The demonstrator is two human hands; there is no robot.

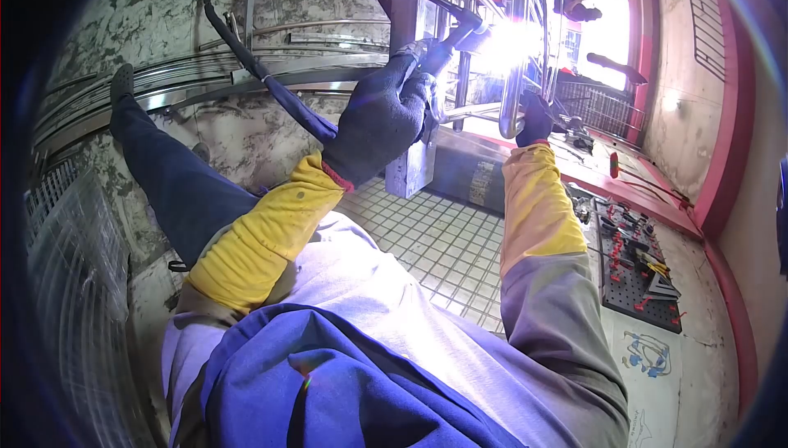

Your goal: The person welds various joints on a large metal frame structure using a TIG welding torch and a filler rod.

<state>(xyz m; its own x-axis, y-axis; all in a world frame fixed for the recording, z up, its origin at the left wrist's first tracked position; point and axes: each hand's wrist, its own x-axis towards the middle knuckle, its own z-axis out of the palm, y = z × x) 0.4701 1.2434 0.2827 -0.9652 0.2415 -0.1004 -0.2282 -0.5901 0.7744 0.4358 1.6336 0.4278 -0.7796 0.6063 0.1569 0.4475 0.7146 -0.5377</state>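
Note:
My left hand (pixel 386 111), in a dark glove with a yellow sleeve, is closed around a welding torch (pixel 439 55). A dark cable (pixel 283 95) runs off to the upper left. Bright white light at the torch tip washes out part of the shiny tubular metal frame (pixel 515 78). My right hand (pixel 535 122), also dark-gloved, grips the lower part of this frame to the right of the glare; its fingers are partly hidden. A square metal post (pixel 410 170) stands just right of my left hand.
Long metal bars (pixel 320 62) lie along the upper left. A black pegboard (pixel 640 263) with tools is at right, near a red-edged doorway. A leg in dark trousers (pixel 176 177) stretches out at left. Tiled flooring (pixel 427 238) lies below the post.

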